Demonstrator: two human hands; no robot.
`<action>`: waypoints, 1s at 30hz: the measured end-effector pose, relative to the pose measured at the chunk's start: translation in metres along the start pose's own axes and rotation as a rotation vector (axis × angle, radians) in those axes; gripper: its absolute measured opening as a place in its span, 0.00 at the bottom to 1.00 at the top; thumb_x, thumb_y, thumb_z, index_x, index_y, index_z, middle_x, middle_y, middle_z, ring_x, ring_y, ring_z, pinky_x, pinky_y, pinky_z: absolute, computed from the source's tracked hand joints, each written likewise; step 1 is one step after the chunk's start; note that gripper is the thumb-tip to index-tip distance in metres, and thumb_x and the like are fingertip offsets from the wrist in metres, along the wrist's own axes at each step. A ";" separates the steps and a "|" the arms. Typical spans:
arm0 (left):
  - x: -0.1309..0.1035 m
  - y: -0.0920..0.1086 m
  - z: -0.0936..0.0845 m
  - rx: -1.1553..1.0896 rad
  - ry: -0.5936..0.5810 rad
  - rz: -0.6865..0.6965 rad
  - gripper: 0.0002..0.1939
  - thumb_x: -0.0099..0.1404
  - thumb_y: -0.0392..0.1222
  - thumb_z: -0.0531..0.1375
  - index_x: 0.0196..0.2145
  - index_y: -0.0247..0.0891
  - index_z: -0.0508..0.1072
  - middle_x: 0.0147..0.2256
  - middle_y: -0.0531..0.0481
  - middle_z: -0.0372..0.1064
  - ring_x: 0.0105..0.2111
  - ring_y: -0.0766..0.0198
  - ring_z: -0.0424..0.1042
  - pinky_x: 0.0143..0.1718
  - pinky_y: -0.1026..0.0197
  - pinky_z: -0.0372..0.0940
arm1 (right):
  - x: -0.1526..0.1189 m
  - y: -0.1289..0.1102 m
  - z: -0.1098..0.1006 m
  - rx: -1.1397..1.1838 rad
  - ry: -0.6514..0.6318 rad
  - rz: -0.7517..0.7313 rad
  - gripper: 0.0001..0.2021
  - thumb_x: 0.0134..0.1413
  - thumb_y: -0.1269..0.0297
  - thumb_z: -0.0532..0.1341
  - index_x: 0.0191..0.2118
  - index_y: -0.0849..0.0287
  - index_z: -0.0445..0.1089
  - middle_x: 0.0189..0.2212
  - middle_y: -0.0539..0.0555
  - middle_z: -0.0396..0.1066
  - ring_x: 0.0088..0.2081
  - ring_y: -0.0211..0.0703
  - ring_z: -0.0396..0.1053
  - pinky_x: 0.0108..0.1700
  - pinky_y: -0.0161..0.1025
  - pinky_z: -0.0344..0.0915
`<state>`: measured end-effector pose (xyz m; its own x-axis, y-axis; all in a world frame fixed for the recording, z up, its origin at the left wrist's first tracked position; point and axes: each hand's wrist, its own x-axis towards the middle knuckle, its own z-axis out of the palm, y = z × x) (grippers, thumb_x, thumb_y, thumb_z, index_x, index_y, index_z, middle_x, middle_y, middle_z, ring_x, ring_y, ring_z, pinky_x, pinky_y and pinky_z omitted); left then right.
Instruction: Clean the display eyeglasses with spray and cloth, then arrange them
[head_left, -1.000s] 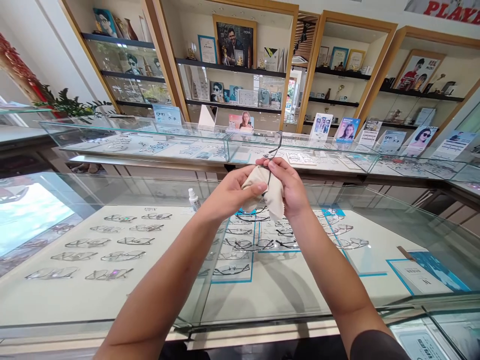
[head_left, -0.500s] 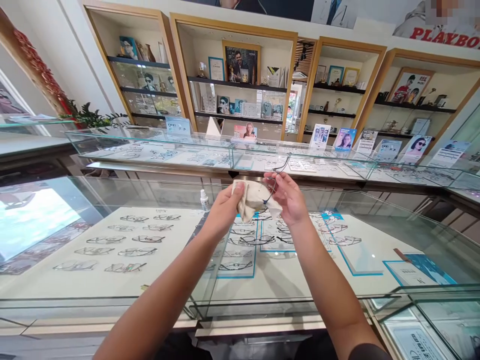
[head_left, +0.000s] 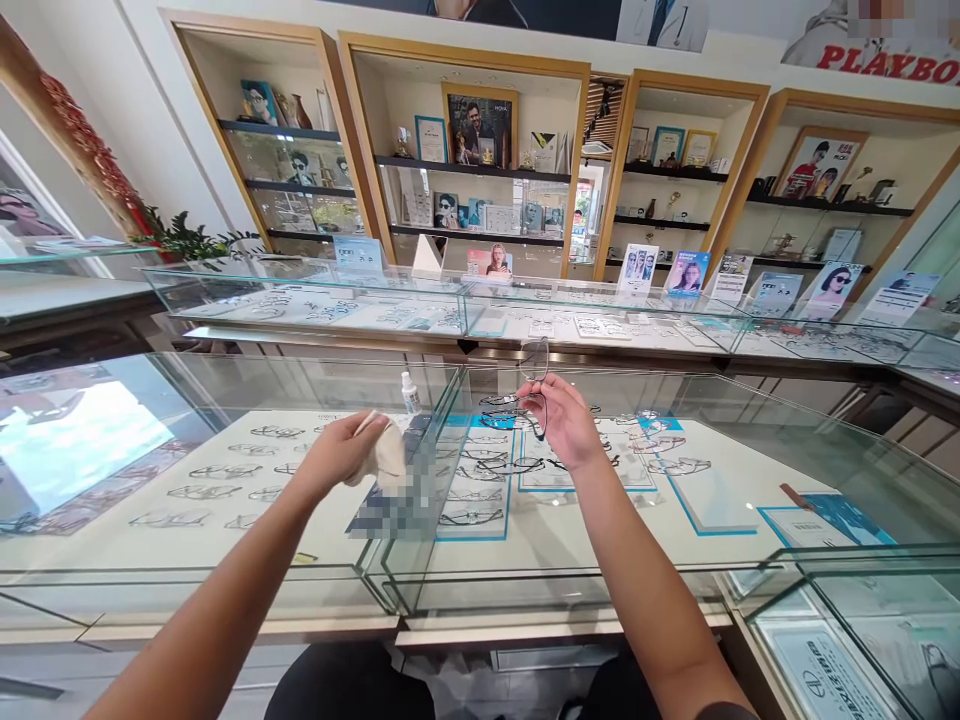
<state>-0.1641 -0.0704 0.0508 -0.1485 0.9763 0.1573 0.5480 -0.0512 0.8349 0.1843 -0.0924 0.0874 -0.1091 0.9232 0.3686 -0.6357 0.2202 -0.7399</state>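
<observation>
My right hand (head_left: 564,418) holds a pair of glasses (head_left: 535,360) up by its frame, one lens above the fingers and a dark temple hanging below them. To the left, my left hand (head_left: 341,452) is closed on a cream cloth (head_left: 388,455), which hangs from the fingers, apart from the glasses. Both hands are above the glass display counter. Behind the cloth stands a small white bottle (head_left: 410,394) on the glass. Rows of glasses (head_left: 514,466) lie inside the counter below my hands.
Glass edges of the counter (head_left: 562,572) run across in front of me. Farther back is a second glass case (head_left: 315,290) with small advertising cards (head_left: 687,274) on top. Wooden wall shelves (head_left: 472,160) stand behind it. A plant (head_left: 187,235) is at the left.
My left hand has moved left and down with the cloth, away from the glasses. My right hand has shifted slightly left and down, and the glasses are turned with a lens upward.
</observation>
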 end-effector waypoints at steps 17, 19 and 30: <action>0.006 0.128 0.052 0.355 0.365 0.946 0.25 0.72 0.57 0.64 0.60 0.41 0.73 0.57 0.38 0.79 0.58 0.44 0.77 0.61 0.43 0.71 | 0.031 -0.058 -0.014 -0.454 -0.269 0.117 0.09 0.52 0.57 0.70 0.31 0.56 0.73 0.31 0.50 0.76 0.38 0.42 0.74 0.44 0.41 0.66; 0.002 0.152 0.065 0.316 0.342 1.076 0.35 0.69 0.58 0.69 0.67 0.42 0.68 0.62 0.37 0.75 0.62 0.44 0.75 0.65 0.42 0.69 | 0.038 -0.072 -0.011 -0.512 -0.285 0.125 0.08 0.53 0.59 0.69 0.31 0.56 0.72 0.30 0.50 0.76 0.37 0.42 0.74 0.44 0.41 0.66; 0.022 0.198 0.090 0.076 0.295 1.236 0.30 0.66 0.53 0.73 0.61 0.44 0.73 0.55 0.42 0.80 0.56 0.49 0.79 0.59 0.46 0.74 | 0.059 -0.117 -0.003 -0.663 -0.317 0.130 0.07 0.55 0.63 0.65 0.28 0.56 0.72 0.29 0.49 0.73 0.36 0.42 0.73 0.44 0.41 0.63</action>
<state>0.0156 -0.0401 0.1722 0.3217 0.2026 0.9249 0.4959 -0.8682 0.0177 0.2548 -0.0624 0.1942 -0.4306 0.8419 0.3251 -0.0188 0.3518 -0.9359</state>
